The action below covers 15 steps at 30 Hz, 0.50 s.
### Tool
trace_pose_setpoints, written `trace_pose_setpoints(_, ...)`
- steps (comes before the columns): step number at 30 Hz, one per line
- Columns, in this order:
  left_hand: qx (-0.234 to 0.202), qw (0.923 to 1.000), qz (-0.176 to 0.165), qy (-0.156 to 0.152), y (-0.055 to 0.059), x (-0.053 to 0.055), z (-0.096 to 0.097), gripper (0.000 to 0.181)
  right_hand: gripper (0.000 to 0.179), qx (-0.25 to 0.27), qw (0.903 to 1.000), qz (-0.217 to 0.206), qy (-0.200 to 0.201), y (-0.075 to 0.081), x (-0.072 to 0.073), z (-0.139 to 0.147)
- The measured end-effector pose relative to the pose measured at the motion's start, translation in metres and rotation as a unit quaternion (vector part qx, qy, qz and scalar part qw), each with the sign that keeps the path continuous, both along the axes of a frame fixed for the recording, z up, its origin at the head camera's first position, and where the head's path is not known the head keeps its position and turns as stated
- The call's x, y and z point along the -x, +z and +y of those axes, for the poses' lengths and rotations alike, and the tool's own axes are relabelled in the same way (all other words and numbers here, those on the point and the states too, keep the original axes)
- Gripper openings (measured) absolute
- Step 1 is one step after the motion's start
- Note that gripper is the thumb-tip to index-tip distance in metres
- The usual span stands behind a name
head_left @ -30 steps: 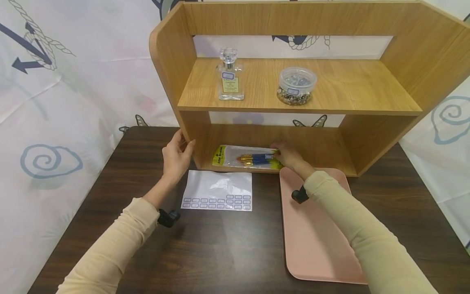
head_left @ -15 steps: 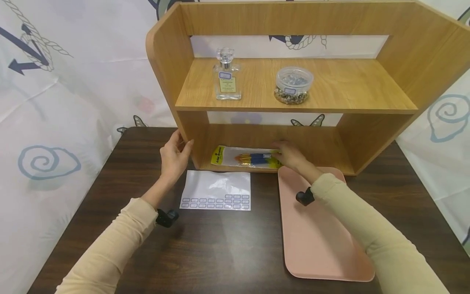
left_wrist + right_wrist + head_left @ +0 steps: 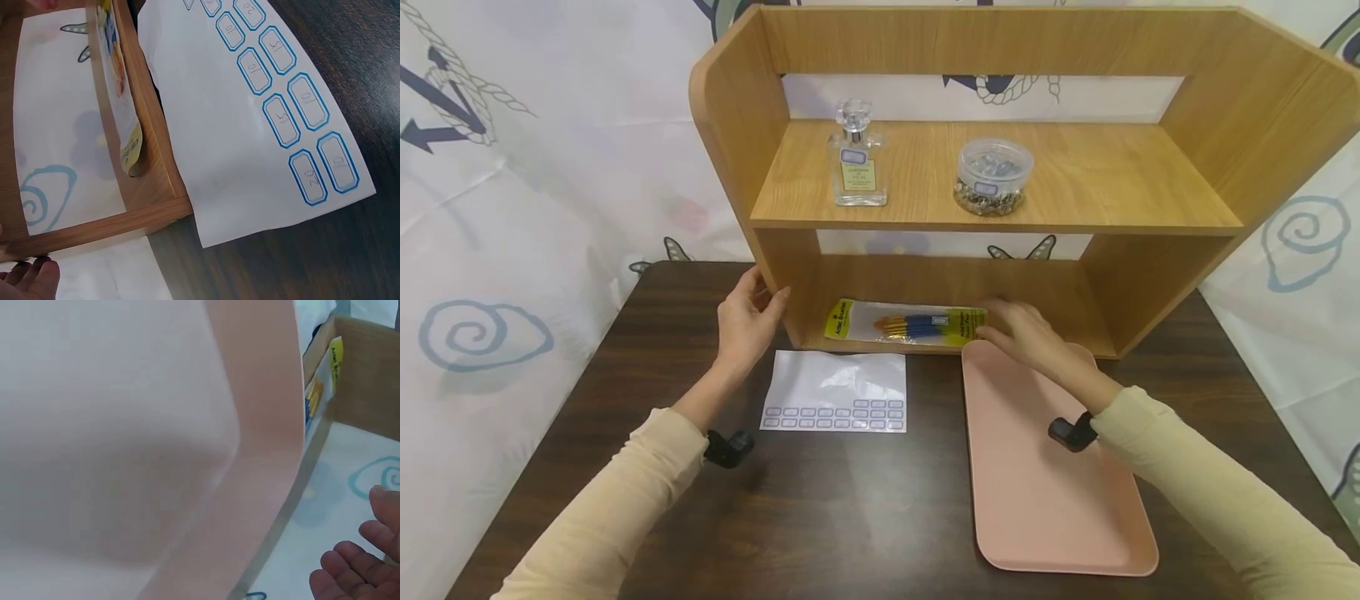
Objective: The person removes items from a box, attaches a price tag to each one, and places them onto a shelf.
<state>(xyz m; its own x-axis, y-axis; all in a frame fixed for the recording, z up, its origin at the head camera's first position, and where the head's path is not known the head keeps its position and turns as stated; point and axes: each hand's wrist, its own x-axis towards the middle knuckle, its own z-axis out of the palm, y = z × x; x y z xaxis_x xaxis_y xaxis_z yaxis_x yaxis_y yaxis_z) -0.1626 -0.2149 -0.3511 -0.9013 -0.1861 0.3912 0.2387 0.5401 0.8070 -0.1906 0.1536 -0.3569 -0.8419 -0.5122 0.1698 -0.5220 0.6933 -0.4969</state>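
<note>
On the lower board of a wooden shelf unit lies a clear packet of artist brushes with yellow ends and a small label. My right hand is just off the packet's right end, over the far edge of the pink tray; the right wrist view shows its fingers loosely bent, holding nothing. At the unit's left side panel, my left hand grips the front edge, thumb in front and fingers on the outer side. Its fingertips show against the panel in the left wrist view.
The upper board carries a glass perfume bottle and a round clear jar of small metallic pieces, both labelled. A sheet of stickers lies on the dark table before the unit. Patterned cloth hangs behind.
My right hand has let go of the brush packet and drawn back to the right, uncovering its yellow right end. The left hand stays at the side panel. The view has shifted slightly.
</note>
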Motion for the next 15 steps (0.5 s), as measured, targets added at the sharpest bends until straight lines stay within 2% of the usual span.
trace_pose_setpoints(4, 0.007, 0.9999, 0.004, -0.010, 0.003, -0.008, -0.002, 0.054, 0.045, -0.001, 0.9999, 0.010, 0.007, 0.005, -0.014, 0.013)
trace_pose_setpoints(8, 0.013, 0.9990, 0.037, -0.021, 0.009, -0.021, -0.004, 0.060, 0.051, -0.005, 0.9999, 0.010, 0.007, 0.007, -0.028, 0.027)
trace_pose_setpoints(11, 0.031, 0.9952, 0.091, -0.019, 0.013, -0.033, -0.006, 0.058, 0.056, -0.002, 0.9994, 0.030, 0.017, 0.006, -0.037, 0.036)
trace_pose_setpoints(15, 0.055, 0.9830, 0.174, -0.019, 0.021, -0.049, -0.007, 0.055, 0.062, -0.001, 0.9958, 0.082, 0.041, 0.006, -0.047, 0.046)
